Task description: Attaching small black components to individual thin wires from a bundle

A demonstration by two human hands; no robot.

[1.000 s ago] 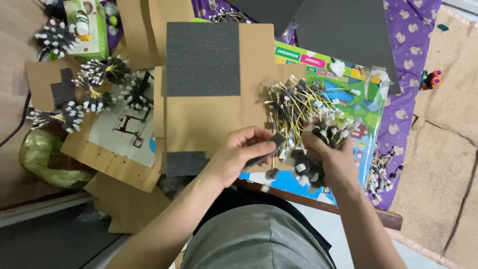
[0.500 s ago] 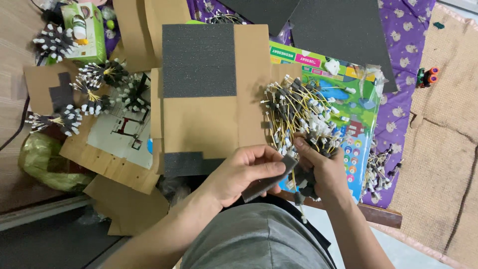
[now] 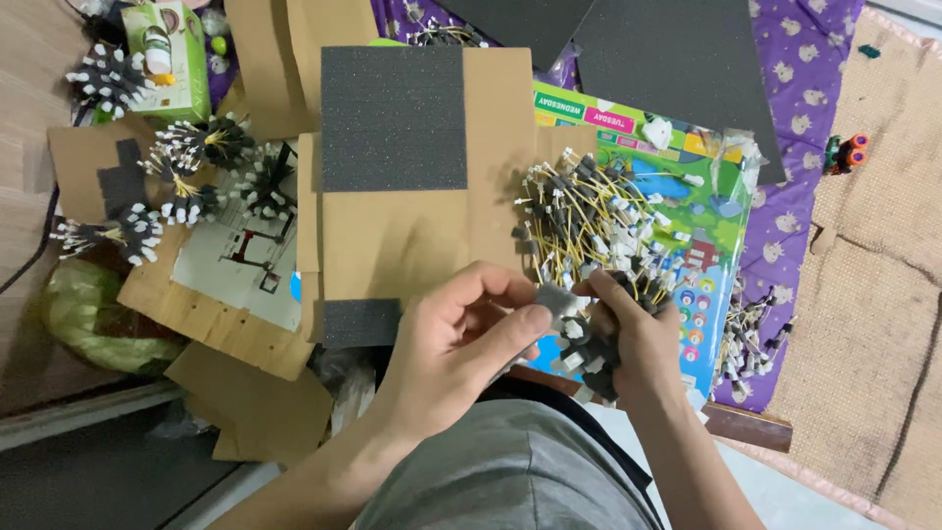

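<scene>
Cluttered cardboard sheet (image 3: 412, 240), wire pile (image 3: 589, 221) beside, left hand (image 3: 456, 353) and right hand (image 3: 638, 339) gripping, seemingly, connector bundle (image 3: 579, 339).

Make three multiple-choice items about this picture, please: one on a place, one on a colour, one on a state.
1. Where does the loose pile of yellow wires lie?
A. on the green box
B. on the colourful printed board, right of the cardboard sheet
C. on the woven mat

2. What colour is the foam pad on the cardboard sheet?
A. dark grey
B. white
C. red

3. What does the right hand do?
A. rests flat and open
B. grips a bundle of wires with dark and white ends
C. holds scissors

Answers:
1 B, the pile covers the board's left part.
2 A, the pad is dark and speckled.
3 B, its fingers close around the bundle, which the left hand also touches.
</scene>
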